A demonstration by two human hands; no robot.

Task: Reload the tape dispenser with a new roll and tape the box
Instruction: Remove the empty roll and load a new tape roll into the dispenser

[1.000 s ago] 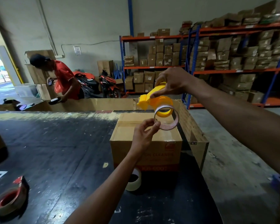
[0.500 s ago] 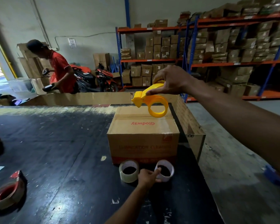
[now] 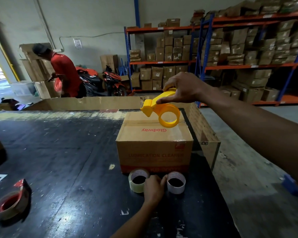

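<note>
Left hand (image 3: 153, 187) sits low on the dark table (image 3: 58, 160), fingers loosely curled between two rolls, touching both but gripping neither: the fresh clear tape roll (image 3: 138, 180) on its left, the spent white core (image 3: 176, 182) on its right. That new roll looks light and stiff, slick-sided; best pinched through the core. Beyond stands the cardboard box (image 3: 153, 143), seam untaped. Above it, right hand (image 3: 182, 89) clamps the yellow dispenser (image 3: 163, 111), its hub bare.
</note>
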